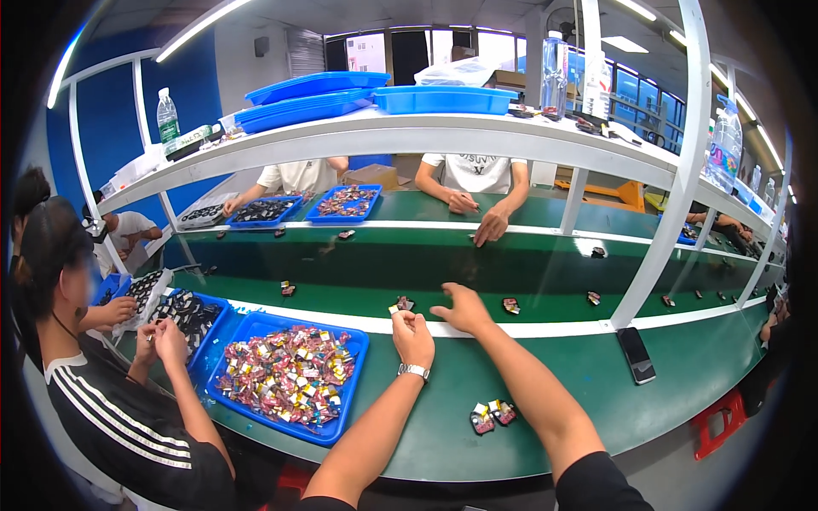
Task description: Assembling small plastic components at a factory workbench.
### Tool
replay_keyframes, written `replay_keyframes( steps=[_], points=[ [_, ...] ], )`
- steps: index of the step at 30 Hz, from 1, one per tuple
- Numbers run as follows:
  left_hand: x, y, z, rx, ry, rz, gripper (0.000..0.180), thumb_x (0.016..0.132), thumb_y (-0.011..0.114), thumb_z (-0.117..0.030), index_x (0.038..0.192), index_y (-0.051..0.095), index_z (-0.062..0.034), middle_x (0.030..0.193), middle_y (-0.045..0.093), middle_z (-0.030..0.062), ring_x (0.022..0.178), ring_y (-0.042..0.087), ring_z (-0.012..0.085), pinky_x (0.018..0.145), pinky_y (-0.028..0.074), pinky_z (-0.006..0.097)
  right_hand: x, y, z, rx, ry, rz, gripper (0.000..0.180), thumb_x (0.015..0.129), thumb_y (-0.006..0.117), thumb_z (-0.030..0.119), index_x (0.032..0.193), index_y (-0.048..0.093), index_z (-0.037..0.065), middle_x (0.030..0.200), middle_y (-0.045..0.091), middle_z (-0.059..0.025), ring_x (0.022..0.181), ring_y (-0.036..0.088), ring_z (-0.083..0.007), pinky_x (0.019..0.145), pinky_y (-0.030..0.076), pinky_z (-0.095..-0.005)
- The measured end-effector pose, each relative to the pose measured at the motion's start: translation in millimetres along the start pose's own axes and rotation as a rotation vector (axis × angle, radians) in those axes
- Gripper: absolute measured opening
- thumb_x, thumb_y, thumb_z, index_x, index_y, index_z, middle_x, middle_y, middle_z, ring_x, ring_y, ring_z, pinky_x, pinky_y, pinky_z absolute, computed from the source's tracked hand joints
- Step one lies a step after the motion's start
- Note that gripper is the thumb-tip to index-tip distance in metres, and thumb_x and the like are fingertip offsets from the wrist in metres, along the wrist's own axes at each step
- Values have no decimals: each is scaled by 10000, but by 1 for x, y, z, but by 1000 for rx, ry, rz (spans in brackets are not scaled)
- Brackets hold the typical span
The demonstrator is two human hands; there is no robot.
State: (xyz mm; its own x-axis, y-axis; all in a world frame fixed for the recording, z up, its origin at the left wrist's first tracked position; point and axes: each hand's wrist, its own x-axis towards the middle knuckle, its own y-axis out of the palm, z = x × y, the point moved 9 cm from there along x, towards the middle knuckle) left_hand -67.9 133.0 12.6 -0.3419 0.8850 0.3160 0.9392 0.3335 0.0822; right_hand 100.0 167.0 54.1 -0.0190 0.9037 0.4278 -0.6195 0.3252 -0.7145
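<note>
My left hand (413,336), with a watch on its wrist, is closed on a small white-tipped part (394,310) above the near edge of the green bench (545,400). My right hand (464,308) stretches out over the white strip toward the green conveyor belt (383,272), fingers spread and empty. A small dark and red part (404,302) lies on the belt between the two hands, and another (510,305) lies just right of my right hand. Two small parts (492,416) rest on the bench by my right forearm.
A blue tray (351,400) of several small red and yellow parts sits left of my left arm. A person in a black striped shirt (128,417) works at my left beside another blue tray (209,336). A black phone (636,354) lies right. People work across the belt.
</note>
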Motion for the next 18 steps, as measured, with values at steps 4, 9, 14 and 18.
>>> replay_keyframes(
  steps=[4,9,14,18],
  points=[
    [-2,3,0,-121,42,-34,130,881,582,-94,904,476,-23,768,523,69,655,504,165,645,446,322,27,50,20,14,-37,29,689,652,828,276,1224,578,-18,1144,654,-200,1066,630,-336,934,488,-392],
    [1,4,-1,-27,41,-41,142,902,569,-125,911,480,-15,783,547,96,688,533,180,662,453,327,25,44,0,233,62,68,580,634,834,164,1154,628,11,1052,696,-168,998,665,-296,907,515,-375],
    [3,7,-5,-103,-8,57,163,956,541,-168,917,524,-10,782,586,63,630,521,136,610,448,293,-34,-39,11,356,-73,179,670,674,797,60,1289,533,57,1157,677,-79,1073,622,-252,945,479,-383],
    [-47,72,-4,-229,-403,855,323,1005,470,-302,1030,606,-10,814,637,41,630,561,86,538,465,217,-100,-85,22,322,-59,276,798,666,809,51,1380,455,91,1228,651,-53,1195,550,-278,1037,408,-391]
  ],
)
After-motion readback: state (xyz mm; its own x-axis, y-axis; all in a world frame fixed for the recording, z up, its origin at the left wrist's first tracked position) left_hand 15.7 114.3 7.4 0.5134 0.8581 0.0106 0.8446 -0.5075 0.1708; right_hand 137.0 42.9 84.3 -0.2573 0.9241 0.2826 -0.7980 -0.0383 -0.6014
